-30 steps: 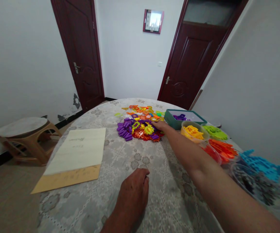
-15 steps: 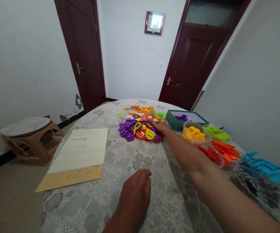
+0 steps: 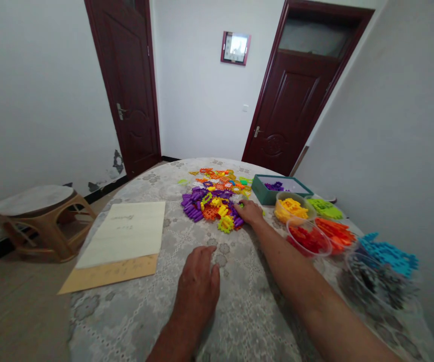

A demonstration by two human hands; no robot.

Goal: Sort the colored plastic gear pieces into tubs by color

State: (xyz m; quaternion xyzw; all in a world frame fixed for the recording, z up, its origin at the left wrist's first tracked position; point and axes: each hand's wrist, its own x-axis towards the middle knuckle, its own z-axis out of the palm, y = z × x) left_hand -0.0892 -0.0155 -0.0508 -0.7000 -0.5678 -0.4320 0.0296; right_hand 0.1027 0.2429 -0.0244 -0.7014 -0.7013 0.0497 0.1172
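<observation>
A heap of plastic building pieces (image 3: 211, 212) lies toward the far middle of the table, with purple, orange, yellow and green ones mixed. My right hand (image 3: 250, 212) reaches to the heap's right side, its fingers stretched out over the purple pieces (image 3: 238, 220). The fingertips are partly lost among the pieces, and I see nothing gripped. Nearer to me, my left hand (image 3: 199, 276) rests on the patterned tablecloth (image 3: 247, 291) with fingers loosely extended and nothing in them.
Along the right stand a green box (image 3: 264, 195), a tub of yellow pieces (image 3: 292, 208), a tub of red pieces (image 3: 309, 240) and a tub of grey pieces (image 3: 377, 281). Blue pieces (image 3: 390, 254) lie behind the grey. Paper sheets (image 3: 122, 234) lie left; a stool (image 3: 43, 216) stands beyond.
The right hand has shifted slightly nearer along the heap's right side, and more yellow pieces show on top. The left hand has loosened, its fingers now more spread. The view has tilted slightly.
</observation>
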